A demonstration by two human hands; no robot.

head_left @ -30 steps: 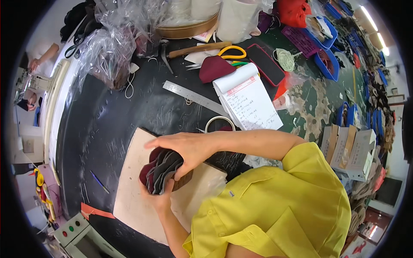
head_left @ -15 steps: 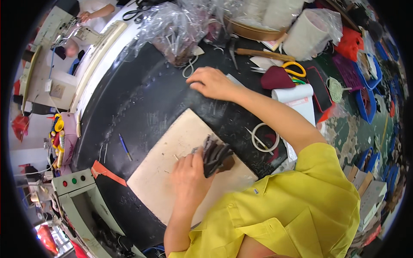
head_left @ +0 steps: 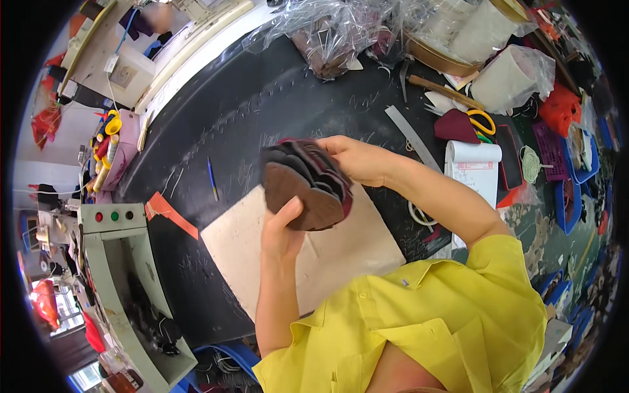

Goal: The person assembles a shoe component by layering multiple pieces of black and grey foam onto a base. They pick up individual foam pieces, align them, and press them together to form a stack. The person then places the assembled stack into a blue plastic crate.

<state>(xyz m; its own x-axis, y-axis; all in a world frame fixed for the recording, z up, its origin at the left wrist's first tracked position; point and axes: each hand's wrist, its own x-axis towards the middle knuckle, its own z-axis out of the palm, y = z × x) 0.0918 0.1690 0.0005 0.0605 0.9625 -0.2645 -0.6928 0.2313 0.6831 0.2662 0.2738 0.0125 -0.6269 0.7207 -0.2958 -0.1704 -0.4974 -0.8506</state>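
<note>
A stack of cut, curved-edged leather-like pieces [head_left: 304,196] is held up above the pale square board [head_left: 341,262]. The front piece is brown; behind it dark grey and maroon edges fan out. My left hand [head_left: 283,226] grips the stack from the near side, its thumb pressed on the brown face. At the upper right edge of the stack, my right hand [head_left: 357,160] has its fingers closed on the maroon pieces; its fingertips are partly hidden behind them.
On the black tabletop [head_left: 229,118] lie a blue pen [head_left: 212,178], an orange strip [head_left: 171,215] and a metal ruler [head_left: 413,137]. To the right are a notepad [head_left: 473,173], yellow-handled scissors [head_left: 481,122] and a phone-like dark slab [head_left: 508,157]. Plastic-wrapped bundles [head_left: 334,39] line the far side.
My right hand has come back from the far tabletop to the stack. The stack has been lifted and turned, showing its brown face. A white cord loop no longer shows; the view has shifted.
</note>
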